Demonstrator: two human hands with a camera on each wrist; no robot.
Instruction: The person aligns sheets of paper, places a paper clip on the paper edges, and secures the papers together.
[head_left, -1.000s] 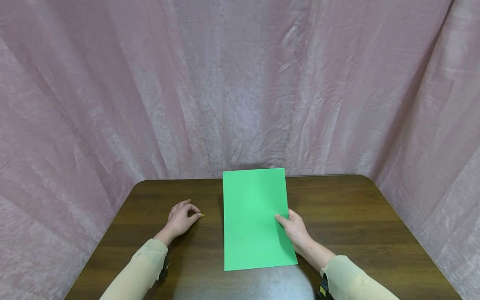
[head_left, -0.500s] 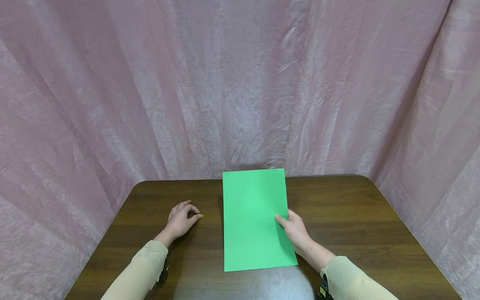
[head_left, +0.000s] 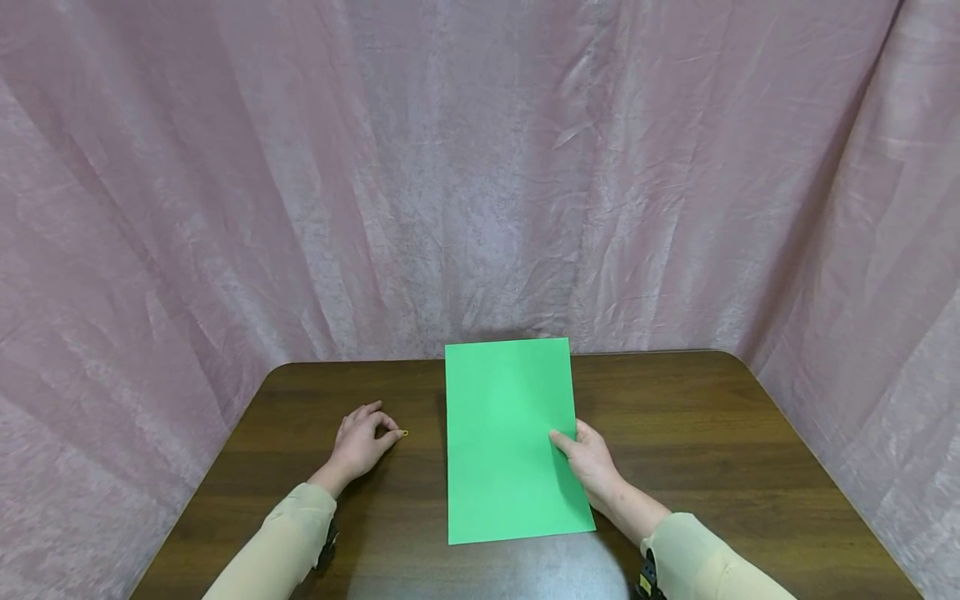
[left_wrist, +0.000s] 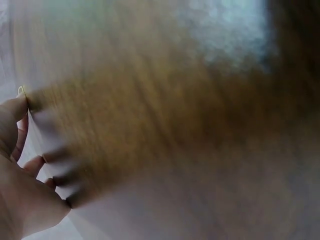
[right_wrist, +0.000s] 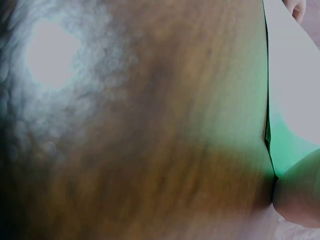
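Observation:
My left hand [head_left: 358, 443] is low over the left part of the table, thumb and index finger pinching a small yellow paper clip [head_left: 405, 433]. Only the clip's rounded wire end sticks out past the fingertips, also in the left wrist view, where the paper clip [left_wrist: 21, 90] shows at the left edge. Green paper [head_left: 510, 450] lies upright in the middle of the head view. On its right edge my right hand [head_left: 594, 462] grips it, thumb on top and the other fingers hidden beneath. In the right wrist view the paper's edge [right_wrist: 272, 125] shows a narrow dark gap; whether several sheets lie together I cannot tell.
The brown wooden table [head_left: 697, 433] has rounded far corners. A pink curtain [head_left: 480, 167] hangs right behind its far edge and along the sides. Light glares off the tabletop near the front.

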